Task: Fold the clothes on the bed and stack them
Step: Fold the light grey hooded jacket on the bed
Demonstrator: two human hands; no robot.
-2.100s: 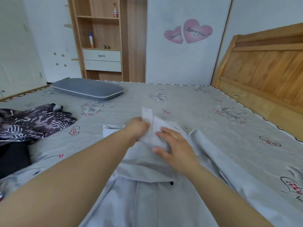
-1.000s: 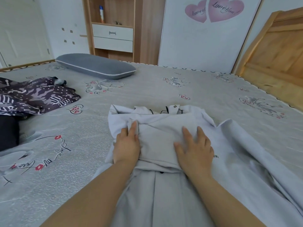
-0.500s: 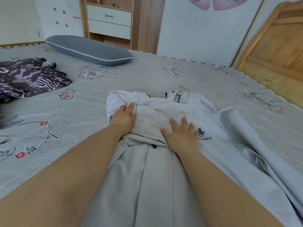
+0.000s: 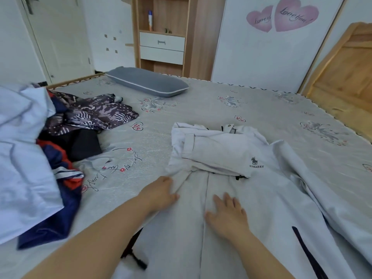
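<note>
One light grey jacket point(image 4: 231, 208) lies spread on the bed point(image 4: 201, 109), its top part folded down over the chest; a small horse logo shows on the fold. Two bare hands rest on it. The left hand point(image 4: 160, 193) lies at the jacket's left edge, fingers loosely bent against the cloth; whether it pinches the fabric cannot be told. The right hand point(image 4: 226, 211) lies flat on the jacket front beside the central zip line, fingers straight and spread, holding nothing.

At the left side of the bed sits one heap of unfolded clothes, four pieces countable: a pale blue garment point(image 4: 22, 158), a navy and red garment point(image 4: 60, 190), a black garment point(image 4: 80, 144), and a dark patterned garment point(image 4: 94, 115). The heap is well apart from the jacket.

One grey pillow point(image 4: 148, 82) lies at the far edge of the bed. Behind it stands one wooden shelf unit point(image 4: 167, 35) with two white drawers, both closed; one bottle point(image 4: 150, 20) stands upright in the open compartment above them. Two pink heart stickers point(image 4: 281, 15) are on the wall. A wooden headboard point(image 4: 342, 71) is at the right.
</note>
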